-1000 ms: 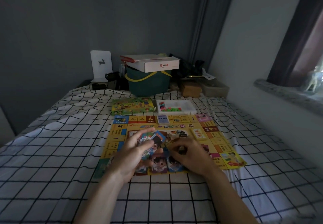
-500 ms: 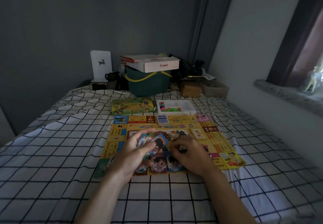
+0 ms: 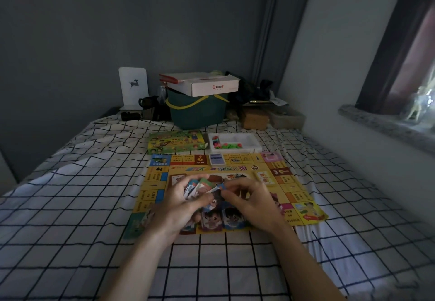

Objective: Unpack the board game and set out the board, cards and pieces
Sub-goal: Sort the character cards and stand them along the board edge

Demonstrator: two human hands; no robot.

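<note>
The yellow game board (image 3: 289,187) lies unfolded on the checked bed sheet. My left hand (image 3: 175,203) holds a fanned stack of picture cards (image 3: 197,186) above the board's middle. My right hand (image 3: 253,200) pinches one card (image 3: 220,186) at the fan's right edge. Three character cards (image 3: 211,220) lie in a row on the board's near edge, partly hidden by my hands. A blue card deck (image 3: 216,159) sits on the board's far edge and a yellow card (image 3: 263,177) lies toward the right. The white tray (image 3: 255,146) behind the board holds colourful pieces (image 3: 224,144).
The green game box lid (image 3: 175,144) lies left of the tray. A green basket (image 3: 195,112) with a white carton (image 3: 211,84) on top, a brown box (image 3: 254,118) and clutter stand at the bed's far end. A wall and window sill (image 3: 381,126) run along the right.
My right hand has risen from the board to the fan and now pinches a card at its edge. The left hand has tilted the fan and shifted slightly right.
</note>
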